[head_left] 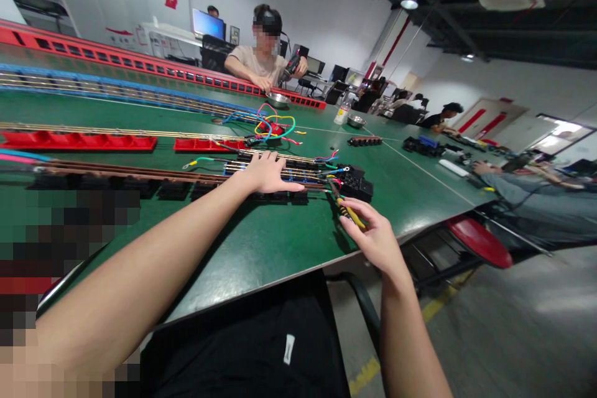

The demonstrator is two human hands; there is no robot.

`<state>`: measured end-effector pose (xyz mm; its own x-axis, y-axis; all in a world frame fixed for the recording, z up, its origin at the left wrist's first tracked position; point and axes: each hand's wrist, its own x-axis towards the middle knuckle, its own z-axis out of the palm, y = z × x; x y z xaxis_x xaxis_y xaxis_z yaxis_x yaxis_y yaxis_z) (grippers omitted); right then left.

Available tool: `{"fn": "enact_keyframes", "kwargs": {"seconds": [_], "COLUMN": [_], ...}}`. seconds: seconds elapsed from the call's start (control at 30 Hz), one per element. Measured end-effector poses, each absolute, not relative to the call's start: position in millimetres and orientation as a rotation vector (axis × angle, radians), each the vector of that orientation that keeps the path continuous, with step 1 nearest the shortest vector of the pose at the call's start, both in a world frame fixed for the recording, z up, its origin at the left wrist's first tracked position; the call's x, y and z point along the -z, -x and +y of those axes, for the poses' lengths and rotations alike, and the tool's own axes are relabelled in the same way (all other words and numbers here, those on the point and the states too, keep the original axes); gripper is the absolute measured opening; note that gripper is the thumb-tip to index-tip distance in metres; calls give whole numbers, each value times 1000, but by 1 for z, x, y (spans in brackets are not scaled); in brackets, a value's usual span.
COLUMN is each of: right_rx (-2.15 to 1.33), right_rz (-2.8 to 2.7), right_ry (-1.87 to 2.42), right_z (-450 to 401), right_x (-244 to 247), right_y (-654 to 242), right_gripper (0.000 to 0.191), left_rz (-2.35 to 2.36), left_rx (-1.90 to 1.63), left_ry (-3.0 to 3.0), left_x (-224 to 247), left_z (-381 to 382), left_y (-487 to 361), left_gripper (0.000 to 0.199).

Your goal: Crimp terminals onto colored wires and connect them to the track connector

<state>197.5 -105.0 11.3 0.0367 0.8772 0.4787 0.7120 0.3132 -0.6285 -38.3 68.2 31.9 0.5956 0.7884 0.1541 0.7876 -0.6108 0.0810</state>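
Note:
Fingers spread, my left hand (268,173) rests on top of a long black rail assembly (181,180) that carries brown and brass-coloured strips. My right hand (370,233) is closed around yellow-and-black handled pliers (351,214). The pliers' jaws reach the wire ends beside a black end block (357,181) at the right of the rail; whether they grip a wire is too small to tell. A blue wire (342,170) with a ring terminal and several short red and green wires stick out there. A green wire (200,160) with a yellow terminal lies left of my left hand.
Behind are red tray strips (79,141), a blue rail (140,96), a long red rail (140,66) and looped coloured wires (280,124). A metal bowl (278,99) and bottle (342,111) stand farther back. Across the table, a person holds a power drill (291,67). A red stool (480,241) is at right.

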Motion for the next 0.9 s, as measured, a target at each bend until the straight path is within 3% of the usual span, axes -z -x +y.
{"fn": "enact_keyframes", "kwargs": {"seconds": [0.4,0.6,0.9], "right_rx": [-433,-540,-270], "right_rz": [-1165,-1205,-1103], "right_ry": [1395,1324,1372], "right_z": [-95,-90,-106], "right_x": [-4,0,-15], "right_y": [-188,-191,-177], "right_gripper": [47,45,43], "left_rz": [1381,1378,1370], "left_rx": [-274,-275,-292], "left_ry": [-2801,-2805,-2804], "left_x": [-32,-32,-30], "left_z": [68,68,70], "left_y": [39,39,38], "left_gripper": [111,113,113]}}
